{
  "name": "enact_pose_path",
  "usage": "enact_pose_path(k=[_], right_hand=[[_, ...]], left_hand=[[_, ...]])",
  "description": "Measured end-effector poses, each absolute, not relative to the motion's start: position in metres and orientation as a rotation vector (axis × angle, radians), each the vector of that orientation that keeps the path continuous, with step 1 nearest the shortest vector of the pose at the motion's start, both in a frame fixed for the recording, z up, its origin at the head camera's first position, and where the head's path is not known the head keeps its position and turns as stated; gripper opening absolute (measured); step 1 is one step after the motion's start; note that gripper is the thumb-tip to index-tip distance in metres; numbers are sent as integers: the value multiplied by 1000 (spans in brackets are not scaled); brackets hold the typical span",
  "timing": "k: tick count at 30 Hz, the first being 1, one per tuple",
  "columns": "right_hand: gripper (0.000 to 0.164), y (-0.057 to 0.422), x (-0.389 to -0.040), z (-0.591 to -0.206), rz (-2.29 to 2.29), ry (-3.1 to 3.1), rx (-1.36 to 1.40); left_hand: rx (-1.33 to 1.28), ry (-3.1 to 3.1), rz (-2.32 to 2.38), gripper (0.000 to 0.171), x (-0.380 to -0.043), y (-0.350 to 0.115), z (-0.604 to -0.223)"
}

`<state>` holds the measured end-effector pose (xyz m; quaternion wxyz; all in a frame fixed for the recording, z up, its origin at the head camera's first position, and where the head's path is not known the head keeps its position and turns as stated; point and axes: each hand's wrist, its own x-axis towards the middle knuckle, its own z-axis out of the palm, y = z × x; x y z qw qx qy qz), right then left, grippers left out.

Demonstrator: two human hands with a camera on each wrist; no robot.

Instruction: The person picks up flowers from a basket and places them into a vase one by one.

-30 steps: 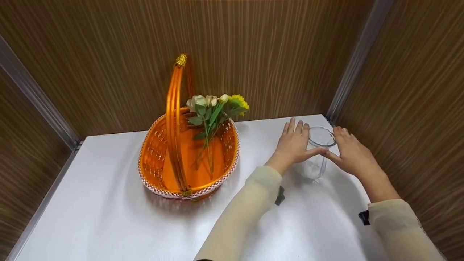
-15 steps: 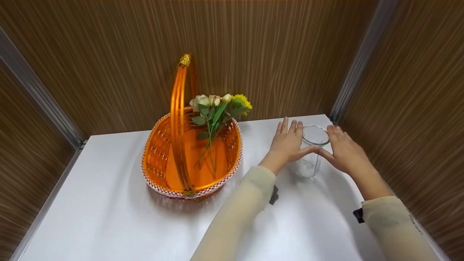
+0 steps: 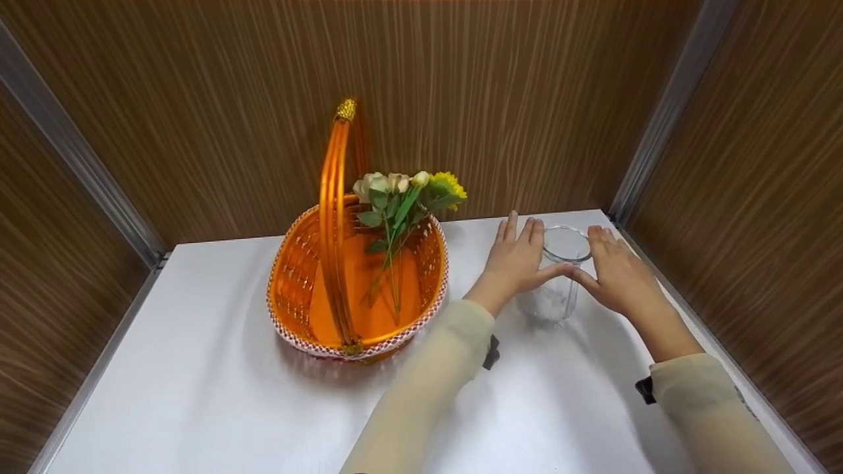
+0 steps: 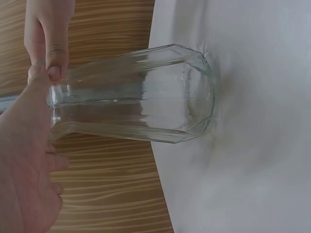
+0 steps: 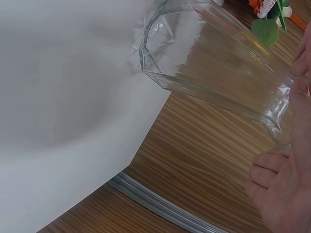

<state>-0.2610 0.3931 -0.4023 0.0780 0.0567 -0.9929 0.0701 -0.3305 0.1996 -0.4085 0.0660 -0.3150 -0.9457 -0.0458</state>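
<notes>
A clear glass vase (image 3: 552,306) with a faceted body and round rim stands upright on the white table, at the right in the head view. My left hand (image 3: 514,260) lies against the left side of its neck, fingers stretched forward. Against the right side rests my right hand (image 3: 618,273), its fingers straight too. The thumbs meet in front of the neck. Both wrist views show the vase (image 4: 170,102) with its base at the tabletop. The far side of the neck is partly hidden by the hands.
An orange woven basket (image 3: 293,329) with a tall handle stands left of the vase. White roses (image 3: 372,187) and a yellow flower (image 3: 448,187) lean over its back right rim, stems inside. Wood-grain panels (image 3: 527,99) enclose the white table (image 3: 211,408) at the back and sides.
The vase has moved left with both hands, closer to the basket. The head view has shifted slightly; the basket and flowers keep their arrangement.
</notes>
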Motion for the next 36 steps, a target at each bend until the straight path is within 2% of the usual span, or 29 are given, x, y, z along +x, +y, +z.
enact_pose_path(k=[19, 36], right_hand=[[107, 366, -282, -404, 237, -2974, 191], [98, 350, -290, -405, 229, -2939, 248]], left_hand=[[-884, -2875, -179, 110, -344, 173, -408], [-852, -2895, -194, 111, -347, 155, -409]])
